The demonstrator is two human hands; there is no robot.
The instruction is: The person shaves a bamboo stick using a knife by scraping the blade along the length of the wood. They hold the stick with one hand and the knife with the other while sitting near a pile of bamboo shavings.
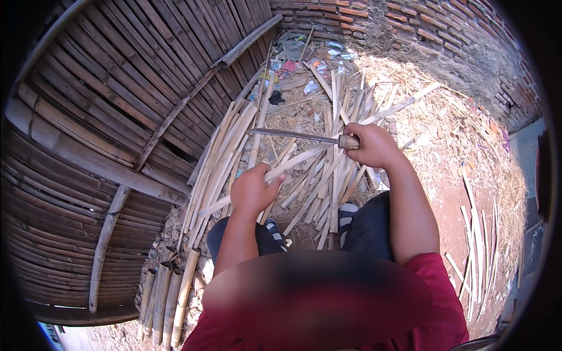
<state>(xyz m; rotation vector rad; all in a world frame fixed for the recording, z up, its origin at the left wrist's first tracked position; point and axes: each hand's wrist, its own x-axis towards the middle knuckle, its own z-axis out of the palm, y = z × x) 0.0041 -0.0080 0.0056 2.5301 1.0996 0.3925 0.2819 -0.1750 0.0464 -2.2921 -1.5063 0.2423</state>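
My left hand [253, 190] is closed round a long pale bamboo strip [301, 157], which slants from the lower left up to the far right. In my right hand [374, 145] is the wooden handle of a machete [298, 136]. Its dark blade points left, lying above the strip and beyond my left hand. Whether the blade touches the strip near the handle I cannot tell. Beneath both hands, a loose heap of split bamboo strips [319, 196] covers the ground between and in front of my feet.
A slatted bamboo wall [117, 76] rises on the left, with more strips [219, 161] lying along it. Several bamboo tubes [167, 292] stand at lower left. Litter [290, 64] lies before the brick wall [410, 23]. Thin strips [477, 245] are on the dirt at right.
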